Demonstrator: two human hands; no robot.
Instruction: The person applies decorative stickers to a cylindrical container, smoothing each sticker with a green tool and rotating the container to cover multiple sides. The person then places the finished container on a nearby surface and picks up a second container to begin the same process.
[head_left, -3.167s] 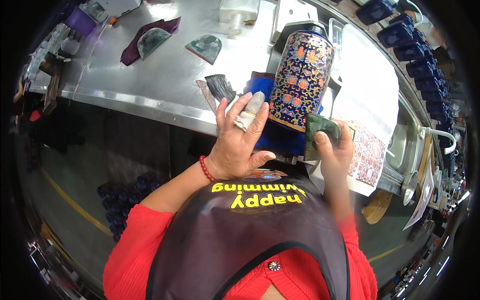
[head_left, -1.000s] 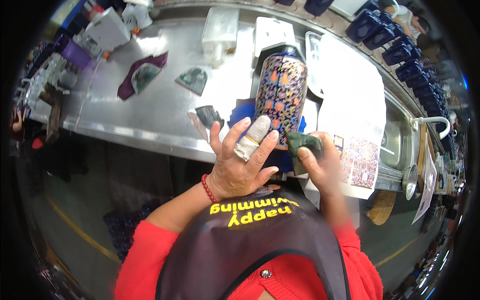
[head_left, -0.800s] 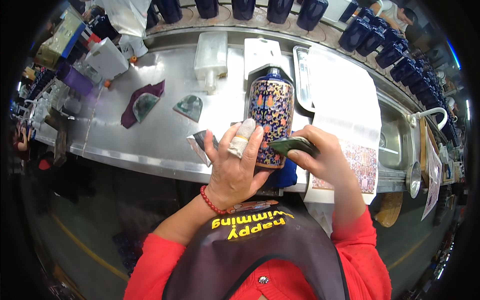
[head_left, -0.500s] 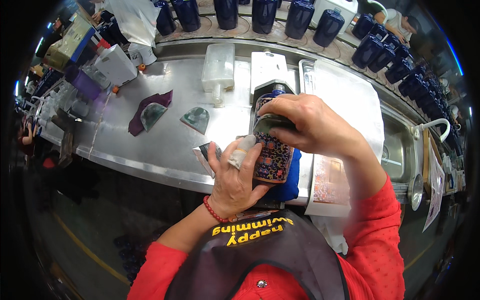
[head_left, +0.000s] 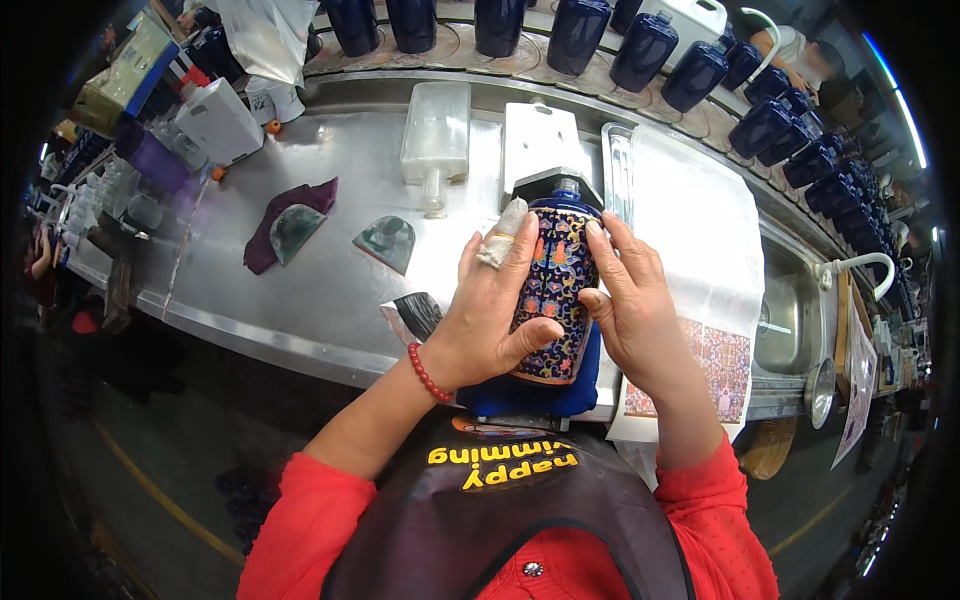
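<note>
A dark blue glass bottle with a colourful floral pattern lies between my hands, its neck pointing away from me. My left hand presses along its left side, thumb over the lower front; one finger wears a whitish wrap. Along the right edge lie the fingers of my right hand, its thumb on the pattern. Under the bottle's near end is a blue cloth pad. Beyond its neck stands a white block with a black angled rest. A black-and-silver piece sits beside my left hand.
On the metal bench lie a purple cloth and two dark green rounded pieces. A clear bottle lies farther back. Patterned sheets and a sink are at right. Blue bottles line a conveyor behind.
My right hand has come off the bottle's front and opened along its right side. The dark flat piece it held no longer shows. Blue bottles on the conveyor have shifted.
</note>
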